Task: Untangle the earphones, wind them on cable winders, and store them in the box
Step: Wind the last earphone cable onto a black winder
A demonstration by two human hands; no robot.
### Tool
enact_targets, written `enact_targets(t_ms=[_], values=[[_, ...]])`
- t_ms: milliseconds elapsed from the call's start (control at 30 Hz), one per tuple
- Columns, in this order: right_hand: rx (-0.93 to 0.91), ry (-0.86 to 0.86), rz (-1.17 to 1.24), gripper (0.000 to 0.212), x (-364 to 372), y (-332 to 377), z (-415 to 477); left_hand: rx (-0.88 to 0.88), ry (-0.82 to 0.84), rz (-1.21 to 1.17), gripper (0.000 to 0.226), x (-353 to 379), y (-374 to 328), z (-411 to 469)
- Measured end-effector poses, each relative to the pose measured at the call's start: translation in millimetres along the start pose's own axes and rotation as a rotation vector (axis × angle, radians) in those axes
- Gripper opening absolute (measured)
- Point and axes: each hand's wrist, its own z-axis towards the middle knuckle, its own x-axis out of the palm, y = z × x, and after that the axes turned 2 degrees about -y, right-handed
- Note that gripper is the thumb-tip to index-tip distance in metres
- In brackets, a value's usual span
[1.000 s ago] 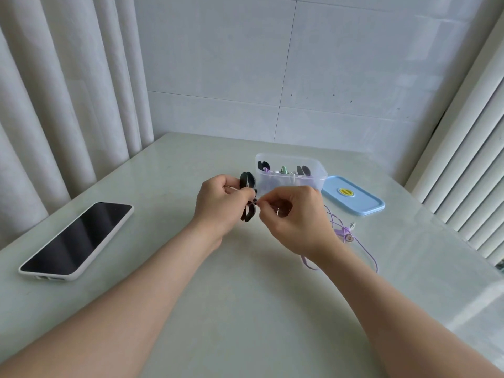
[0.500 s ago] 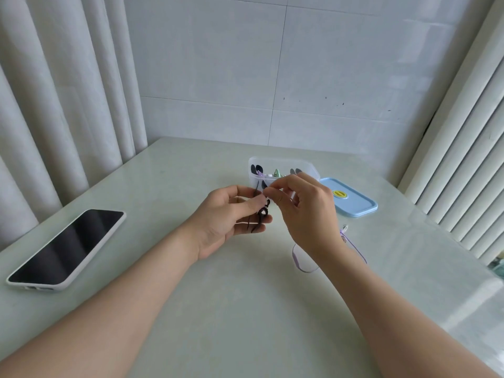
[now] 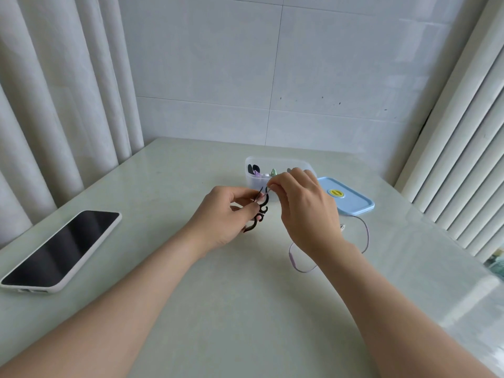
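A pale green surface (image 3: 169,309) runs to a tiled wall between curtains, with both forearms reaching in from the bottom of the view. A dark phone (image 3: 60,249) in a white case lies at the left, well apart from the work. Near the middle, the left hand (image 3: 221,214) has its fingers curled and pinches a black cable winder (image 3: 260,210) near its top end, so that it hangs down tilted. The right hand (image 3: 302,211) meets it there with thumb and forefinger pressed together on something thin, most likely the end of the purple earphones (image 3: 366,236). Most of their cable lies loose in loops on the surface, to the right of the right wrist. Behind the hands stands an open clear box (image 3: 275,160), its blue lid (image 3: 354,204) lying flat just to its right. Dark and pale green shapes inside the box look like winders already filled and stored, so part of the task seems done. This pair appears barely started: it has yet to be wound and put in the box. The right hand hides where the cable meets the winder, the right forearm covers part of the loops, the earbuds are too small to pick out, and the things in the box cannot be counted.
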Motion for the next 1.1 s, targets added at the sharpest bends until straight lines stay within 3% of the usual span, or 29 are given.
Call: enact_targets(t_ms=[133,400,567,733,900,1000,1100], values=[[0.057,-0.057,-0.063,0.006,-2.6,-5.1,1.2,0.070,0.037,0.130,0.025,1.4,5.8,1.1],[0.112,-0.118,-0.010,0.015,-4.8,-5.1,2.2,0.140,0.117,0.236,0.028,0.7,0.1,-1.7],[0.266,0.033,-0.087,0.025,-5.2,-9.0,1.4,0.032,0.165,-0.235,0.024,3.8,-6.7,-5.8],[0.396,0.212,-0.093,0.041,-7.8,-2.9,2.3,0.012,0.097,-0.440,0.023,1.5,-7.8,-2.6],[0.389,0.422,-0.067,0.047,-8.0,1.9,1.1,-0.049,0.044,-0.491,0.024,-4.1,-4.9,1.3],[0.313,0.482,-0.029,0.034,-5.2,2.4,-0.8,-0.095,-0.023,-0.318,0.022,-11.9,-3.1,3.0],[0.271,0.530,0.068,0.025,-2.0,1.4,-2.6,-0.125,-0.083,-0.300,0.021,-16.6,1.3,6.9]])
